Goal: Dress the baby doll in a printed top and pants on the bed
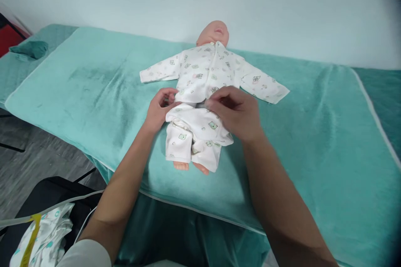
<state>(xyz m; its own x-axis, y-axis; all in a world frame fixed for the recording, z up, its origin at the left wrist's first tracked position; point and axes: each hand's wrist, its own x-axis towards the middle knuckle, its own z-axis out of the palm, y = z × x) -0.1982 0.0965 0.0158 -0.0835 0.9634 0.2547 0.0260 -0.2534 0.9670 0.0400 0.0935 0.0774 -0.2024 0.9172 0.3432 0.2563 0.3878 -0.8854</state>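
A baby doll (213, 32) lies on its back on a teal towel (94, 91), head toward the wall. It wears a white printed top (203, 71) with its long sleeves spread out, and matching white trousers (191, 133); its bare feet show at the bottom. My left hand (159, 110) curls its fingers on the trousers' waistband at the doll's hip. Over the doll's other hip, my right hand (236, 112) pinches the waistband under the hem of the top.
A folded teal cloth (29, 49) lies at the far left of the padded table. At bottom left a black seat holds a clear plastic bag (44, 233) with white printed clothing. A pale wall runs behind the table.
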